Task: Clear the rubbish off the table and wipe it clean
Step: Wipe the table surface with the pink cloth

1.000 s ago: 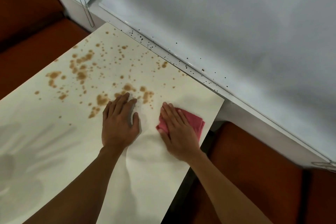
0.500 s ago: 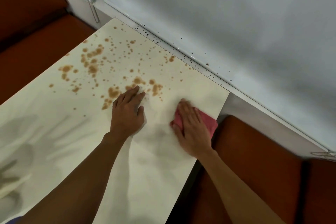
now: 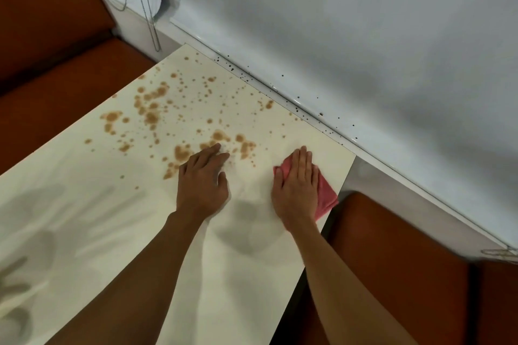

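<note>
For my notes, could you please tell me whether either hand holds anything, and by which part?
Nothing is gripped. The right hand presses flat on the middle of the folded pink cloth; the left hand lies flat on the cream table.

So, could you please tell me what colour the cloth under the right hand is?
Pink, seen in the head view: the cloth lies under the right hand.

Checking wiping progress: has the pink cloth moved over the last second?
Yes. The pink cloth under the right hand has slid away from the brown stains, to the edge of the table by the orange seat.
</note>
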### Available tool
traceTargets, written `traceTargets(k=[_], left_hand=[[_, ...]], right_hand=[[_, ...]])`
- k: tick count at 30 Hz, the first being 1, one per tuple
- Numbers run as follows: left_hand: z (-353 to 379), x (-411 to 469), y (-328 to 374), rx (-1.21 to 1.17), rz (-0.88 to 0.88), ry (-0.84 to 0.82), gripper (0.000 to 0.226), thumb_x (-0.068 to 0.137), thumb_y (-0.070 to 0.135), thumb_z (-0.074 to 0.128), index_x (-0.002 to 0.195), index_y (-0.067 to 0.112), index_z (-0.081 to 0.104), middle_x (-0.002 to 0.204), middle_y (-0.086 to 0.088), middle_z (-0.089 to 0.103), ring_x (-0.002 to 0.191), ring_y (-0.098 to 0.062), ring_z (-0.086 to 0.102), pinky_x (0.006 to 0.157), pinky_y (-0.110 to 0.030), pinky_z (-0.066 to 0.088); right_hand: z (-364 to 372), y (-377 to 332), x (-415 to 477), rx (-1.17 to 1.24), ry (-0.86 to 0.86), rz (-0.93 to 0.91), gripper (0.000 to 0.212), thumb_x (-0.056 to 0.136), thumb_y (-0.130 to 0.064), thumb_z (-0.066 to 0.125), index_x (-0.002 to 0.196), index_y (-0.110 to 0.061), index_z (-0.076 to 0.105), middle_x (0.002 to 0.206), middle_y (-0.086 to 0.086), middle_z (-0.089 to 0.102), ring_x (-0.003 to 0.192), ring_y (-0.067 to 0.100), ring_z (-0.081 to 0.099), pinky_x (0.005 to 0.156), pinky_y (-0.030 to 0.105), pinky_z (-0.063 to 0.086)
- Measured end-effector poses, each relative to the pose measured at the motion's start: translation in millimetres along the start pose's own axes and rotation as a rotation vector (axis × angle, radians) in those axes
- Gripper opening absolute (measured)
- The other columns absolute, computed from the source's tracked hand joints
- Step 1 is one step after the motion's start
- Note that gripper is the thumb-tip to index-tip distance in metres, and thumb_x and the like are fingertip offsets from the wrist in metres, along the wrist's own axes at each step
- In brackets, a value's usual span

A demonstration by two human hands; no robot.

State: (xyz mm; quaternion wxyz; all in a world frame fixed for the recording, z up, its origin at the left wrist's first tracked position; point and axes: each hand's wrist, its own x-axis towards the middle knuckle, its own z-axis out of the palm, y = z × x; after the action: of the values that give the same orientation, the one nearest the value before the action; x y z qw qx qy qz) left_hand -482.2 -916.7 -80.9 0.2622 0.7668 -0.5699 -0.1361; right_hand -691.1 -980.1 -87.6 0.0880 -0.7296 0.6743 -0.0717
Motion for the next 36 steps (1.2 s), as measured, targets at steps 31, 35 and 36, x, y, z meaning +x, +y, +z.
traceTargets(k=[31, 35, 36], left_hand=[[15, 4, 25, 0.194, -0.033, 0.159, 0.046, 0.095, 0.029, 0.060, 0.140, 0.032, 0.063, 0.155, 0.008, 0.052, 0.143, -0.020, 0.046, 0.114, -0.046, 0.035], [16, 5, 24, 0.200, -0.042, 0.168, 0.046, 0.094, 0.024, 0.068, 0.139, 0.031, 0.064, 0.154, 0.007, 0.053, 0.142, -0.020, 0.047, 0.114, -0.047, 0.035], [16, 5, 25, 0.202, -0.043, 0.167, 0.047, 0.093, 0.024, 0.068, 0.139, 0.031, 0.064, 0.154, 0.007, 0.053, 0.141, -0.020, 0.047, 0.114, -0.047, 0.035]], right_hand=[[-13, 33, 76, -0.003, -0.107, -0.486, 0.063, 0.114, -0.043, 0.026, 0.169, -0.017, 0.010, 0.176, -0.005, 0.001, 0.161, 0.006, -0.007, 0.132, 0.034, 0.000], [-10, 41, 93, -0.029, -0.029, -0.240, 0.065, 0.113, -0.044, 0.024, 0.168, -0.013, 0.010, 0.177, -0.001, 0.003, 0.162, 0.009, -0.005, 0.132, 0.034, -0.001], [-6, 29, 105, -0.023, -0.008, -0.160, 0.066, 0.112, -0.044, 0.023, 0.168, -0.011, 0.010, 0.177, 0.002, 0.003, 0.162, 0.012, -0.004, 0.132, 0.035, -0.003]])
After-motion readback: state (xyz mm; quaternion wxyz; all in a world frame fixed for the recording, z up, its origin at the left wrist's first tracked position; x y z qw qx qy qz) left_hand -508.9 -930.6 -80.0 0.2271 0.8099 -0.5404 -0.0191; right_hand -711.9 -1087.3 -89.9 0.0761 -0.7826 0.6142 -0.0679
